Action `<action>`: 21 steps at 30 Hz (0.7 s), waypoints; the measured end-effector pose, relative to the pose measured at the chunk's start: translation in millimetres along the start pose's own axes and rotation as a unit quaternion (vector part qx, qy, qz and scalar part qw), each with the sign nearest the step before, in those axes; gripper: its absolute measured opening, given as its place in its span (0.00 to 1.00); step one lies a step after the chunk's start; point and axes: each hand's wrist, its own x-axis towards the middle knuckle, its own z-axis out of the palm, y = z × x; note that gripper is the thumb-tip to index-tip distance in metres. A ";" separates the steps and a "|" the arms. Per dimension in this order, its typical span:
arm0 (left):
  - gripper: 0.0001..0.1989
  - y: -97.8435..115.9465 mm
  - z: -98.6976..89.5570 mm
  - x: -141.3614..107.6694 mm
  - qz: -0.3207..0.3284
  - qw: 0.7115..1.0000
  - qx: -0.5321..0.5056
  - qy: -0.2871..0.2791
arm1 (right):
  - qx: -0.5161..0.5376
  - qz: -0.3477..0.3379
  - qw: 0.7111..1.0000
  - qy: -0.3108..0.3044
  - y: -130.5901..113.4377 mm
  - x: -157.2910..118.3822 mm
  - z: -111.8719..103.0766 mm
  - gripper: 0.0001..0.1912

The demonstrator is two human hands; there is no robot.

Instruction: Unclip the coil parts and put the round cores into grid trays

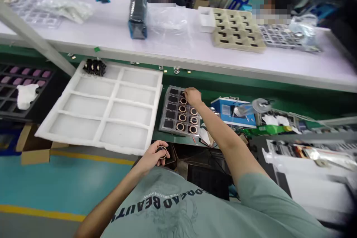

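On the green bench, a white foam tray with eight compartments lies left of a smaller clear plastic tray part-filled with gold-rimmed black discs. The right hand reaches over its far end, fingertips bent down, grip unclear; the left hand, near the bench's front edge, grips one gold-rimmed black disc.

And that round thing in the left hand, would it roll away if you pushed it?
The round piece might roll if stood on edge, because its outline is circular. Lying flat, like those in the clear tray, similar ones would more likely slide than roll. It's probably light, since it's small enough for the left hand's fingers to wrap around.
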 end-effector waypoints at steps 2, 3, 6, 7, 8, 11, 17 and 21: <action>0.15 5.9 -10.7 -4.7 -0.009 1.000 -0.018 -0.002 | -0.014 -0.018 1.000 0.013 0.6 -1.9 13.3 0.15; 0.14 9.0 -14.8 -6.6 -0.015 1.000 -0.023 -0.004 | -0.016 -0.021 0.999 0.020 0.6 -4.4 18.7 0.16; 0.13 17.4 -21.6 -8.4 -0.025 0.999 -0.022 -0.012 | -0.003 -0.025 0.999 0.042 -1.4 -16.8 30.3 0.19; 0.13 19.6 -22.4 -7.5 -0.024 0.999 -0.022 -0.016 | 0.007 -0.031 0.998 0.050 -2.6 -22.0 33.0 0.19; 0.12 21.4 -22.7 -6.1 -0.022 0.999 -0.025 -0.017 | 0.017 -0.038 0.997 0.059 -3.9 -27.2 35.4 0.20; 0.10 25.5 -22.0 0.6 -0.009 0.999 -0.036 -0.013 | 0.047 -0.041 0.995 0.082 -7.7 -37.9 40.9 0.21; 0.10 36.3 -14.2 15.5 0.020 0.998 -0.040 0.034 | 0.155 0.078 0.979 0.108 -16.3 -24.1 30.5 0.20; 0.14 43.4 -11.3 35.8 0.102 0.986 -0.069 0.109 | 0.290 0.183 0.926 0.160 -42.9 -46.4 -4.8 0.20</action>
